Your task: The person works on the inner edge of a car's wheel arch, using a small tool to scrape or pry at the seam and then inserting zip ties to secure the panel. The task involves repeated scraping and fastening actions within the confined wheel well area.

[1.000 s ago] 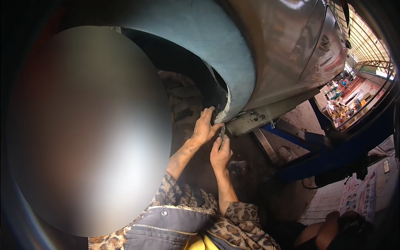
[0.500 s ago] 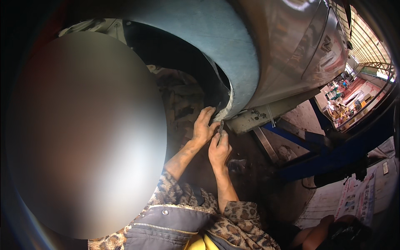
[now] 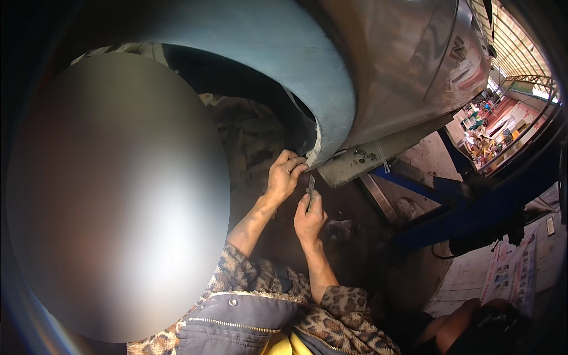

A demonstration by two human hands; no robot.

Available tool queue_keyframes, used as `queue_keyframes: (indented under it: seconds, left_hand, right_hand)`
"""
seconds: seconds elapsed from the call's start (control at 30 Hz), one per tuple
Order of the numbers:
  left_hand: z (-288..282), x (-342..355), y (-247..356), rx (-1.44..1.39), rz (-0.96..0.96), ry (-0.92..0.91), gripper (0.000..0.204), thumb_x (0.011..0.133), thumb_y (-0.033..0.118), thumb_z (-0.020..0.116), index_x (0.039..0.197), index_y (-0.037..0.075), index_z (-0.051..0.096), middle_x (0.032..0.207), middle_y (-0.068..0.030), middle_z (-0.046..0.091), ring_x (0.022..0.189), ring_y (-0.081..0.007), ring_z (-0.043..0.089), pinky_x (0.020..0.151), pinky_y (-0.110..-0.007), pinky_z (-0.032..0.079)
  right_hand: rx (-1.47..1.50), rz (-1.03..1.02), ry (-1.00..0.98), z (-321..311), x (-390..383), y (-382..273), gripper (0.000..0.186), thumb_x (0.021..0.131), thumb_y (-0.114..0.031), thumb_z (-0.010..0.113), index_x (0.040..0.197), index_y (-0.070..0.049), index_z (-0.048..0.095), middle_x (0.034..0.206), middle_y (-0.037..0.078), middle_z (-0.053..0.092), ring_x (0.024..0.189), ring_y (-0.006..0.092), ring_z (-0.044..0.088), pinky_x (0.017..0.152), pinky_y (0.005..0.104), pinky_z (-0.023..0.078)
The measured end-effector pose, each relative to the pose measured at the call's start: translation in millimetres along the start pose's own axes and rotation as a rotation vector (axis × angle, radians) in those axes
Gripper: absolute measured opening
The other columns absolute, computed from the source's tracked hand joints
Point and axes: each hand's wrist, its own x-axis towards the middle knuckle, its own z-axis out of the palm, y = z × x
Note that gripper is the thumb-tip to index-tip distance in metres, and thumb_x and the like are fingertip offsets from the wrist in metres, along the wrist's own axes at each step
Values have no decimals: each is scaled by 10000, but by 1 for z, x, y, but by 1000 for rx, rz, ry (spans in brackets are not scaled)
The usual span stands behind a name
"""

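Note:
My left hand (image 3: 285, 177) pinches the lower end of a blue-grey primed wheel arch (image 3: 331, 100), where its lip is pale and rough. Its thumb and fingers are closed on that edge. Just below and to the right, my right hand (image 3: 310, 218) is closed round a thin, flat metal blade-like tool (image 3: 310, 186), tip pointing up, a little apart from the edge. The dark wheel well lies behind the arch.
A silver-brown car body (image 3: 402, 77) continues right above a grey sill (image 3: 349, 168). Below are a blue lift frame (image 3: 438, 231) and printed sheets (image 3: 509, 272). A cluttered workshop (image 3: 491, 130) shows at far right. A blurred oval hides the left side.
My left hand's fingers have moved in and closed more on the arch edge. My right hand and tool have shifted slightly left, with the tool's tip now apart from the edge.

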Motion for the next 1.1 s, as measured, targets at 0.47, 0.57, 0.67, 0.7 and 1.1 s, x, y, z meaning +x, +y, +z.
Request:
queue_keyframes:
  seconds: [0.47, 0.57, 0.67, 0.7, 1.1]
  left_hand:
    - [-4, 1, -8, -27, -48, -91, 212, 806, 96, 738, 998, 7, 728, 873, -94, 592, 759, -241, 598, 669, -335, 478]
    - [-8, 2, 8, 38, -16, -97, 231, 786, 96, 761, 989, -5, 717, 859, -99, 580, 762, -244, 591, 671, -336, 485]
    - [-4, -6, 5, 83, 51, -19, 353, 748, 128, 801, 1047, -14, 677, 923, -108, 578, 813, -260, 593, 710, -348, 498]
    - [-3, -6, 7, 99, 84, 19, 416, 733, 147, 817, 1082, -15, 659, 960, -112, 580, 838, -270, 595, 730, -355, 503]
    - [15, 8, -8, 134, 110, 5, 765, 735, 198, 826, 1355, -77, 474, 1392, -271, 476, 1317, -376, 456, 1082, -403, 398]
  right_hand:
    - [73, 145, -105, 1, 20, -11, 235, 935, -98, 512, 1130, 34, 511, 883, 272, 635, 819, 470, 629, 656, 499, 488]
    - [85, 173, -86, 1, 20, -8, 235, 939, -104, 507, 1128, 35, 513, 899, 270, 637, 821, 465, 630, 666, 490, 487]
    - [98, 169, -12, 3, 20, -5, 240, 946, -111, 500, 1133, 40, 510, 916, 258, 636, 823, 436, 629, 687, 469, 485]
    - [96, 180, 11, 4, 19, -1, 246, 948, -112, 497, 1138, 44, 506, 932, 256, 631, 832, 421, 627, 704, 458, 484]
    - [219, 160, 77, 12, 25, 11, 273, 962, -116, 486, 1154, 78, 480, 1030, 244, 582, 935, 354, 586, 825, 419, 465]
